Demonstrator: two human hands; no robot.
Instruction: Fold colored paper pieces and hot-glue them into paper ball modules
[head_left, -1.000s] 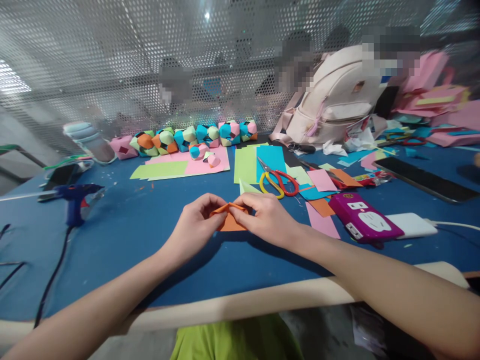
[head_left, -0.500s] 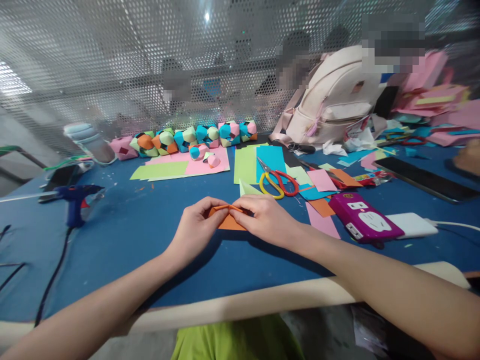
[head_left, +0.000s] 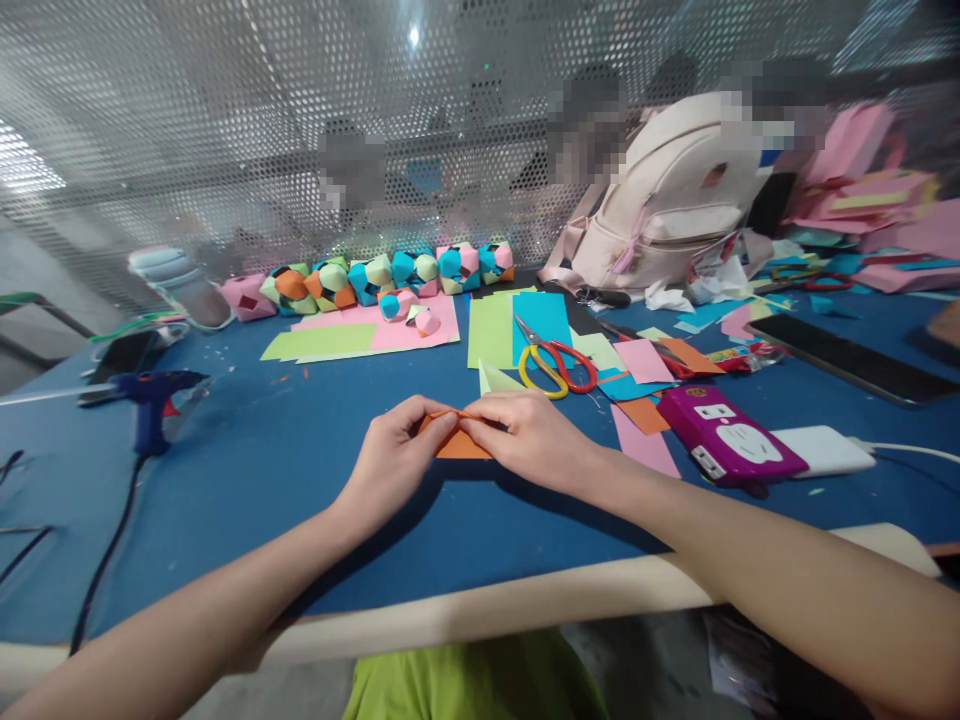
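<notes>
Between my two hands is a piece of orange paper (head_left: 463, 445), its upper edge bent over in a fold. My left hand (head_left: 401, 450) pinches the left part of that edge between thumb and fingers. On the other side, my right hand (head_left: 525, 435) grips the right part, its thumb almost meeting the left one. Part of the paper is hidden by the fingers. Just behind my right hand stands a folded pale green paper (head_left: 495, 376). Scissors (head_left: 555, 365) with one yellow and one red handle lie beyond it, partly over blue paper (head_left: 551, 315).
A blue glue gun (head_left: 154, 410) with a trailing cord stands at left. Folded paper balls (head_left: 371, 277) line the back beside a pale backpack (head_left: 667, 210). At right are a purple power socket (head_left: 731, 435), a phone (head_left: 847, 355) and paper scraps. A bottle (head_left: 184, 290) stands back left.
The folded upper edge of the orange paper looks pressed slightly lower between my fingers. My hands stay in nearly the same place.
</notes>
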